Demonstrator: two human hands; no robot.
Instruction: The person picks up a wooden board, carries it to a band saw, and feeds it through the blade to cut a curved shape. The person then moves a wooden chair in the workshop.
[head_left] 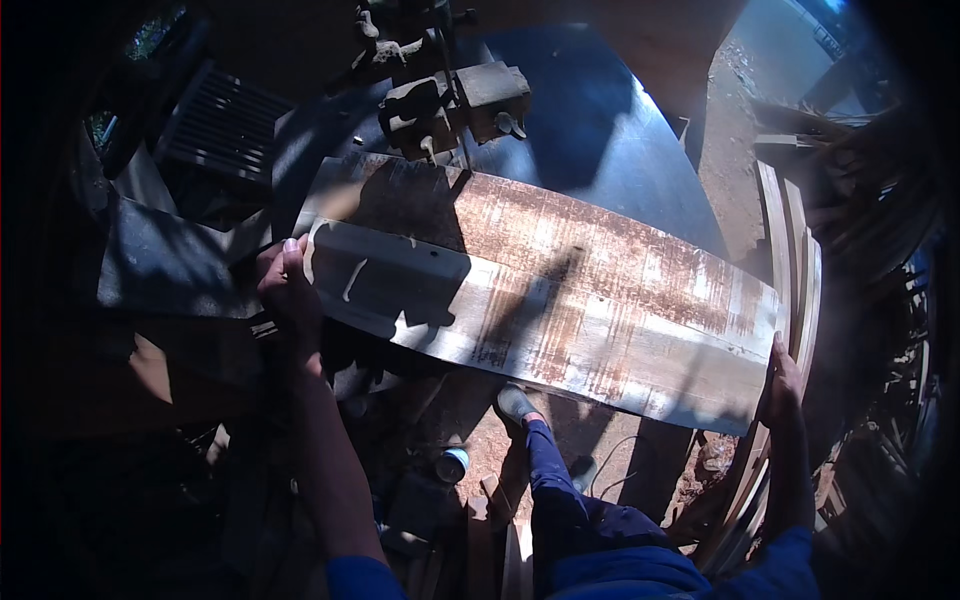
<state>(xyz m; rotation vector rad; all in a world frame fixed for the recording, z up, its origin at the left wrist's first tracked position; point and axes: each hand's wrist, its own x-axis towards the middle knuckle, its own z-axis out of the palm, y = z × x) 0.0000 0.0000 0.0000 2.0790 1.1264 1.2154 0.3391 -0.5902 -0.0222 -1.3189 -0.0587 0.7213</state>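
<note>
Wide wooden board (610, 290): lies across the centre of the frame, slanting from centre left down to the right. Upper part carries rough brown streaks; lower strip is paler. A lengthwise line runs between them; cannot tell whether it is one piece or two.

Left hand (285, 280): at centre left, closed on the left end of the board, thumb uppermost; its other fingers are partly hidden in shadow.

Right hand (785, 382): at right of the frame, closed on the right end, thumb at the edge; fingers beneath are hidden, so their curl cannot be told.

Metal desk (640, 150): upper centre, dark bluish surface with a curved outline, partly covered by the board. Above it, machine head with blocky guides (495, 88) and a thin upright blade (461, 130), which comes down by the board's upper edge; contact cannot be told.

Surroundings: slatted grate (225, 125) at upper left, grey panel (165, 260) below it. Long wooden strips (798, 250) curve along the right side. Lower centre: a grey shoe (515, 402) near the board's lower edge, and a small blue-and-white round container (453, 464) on the ground. Hard shadows fall across the board.
</note>
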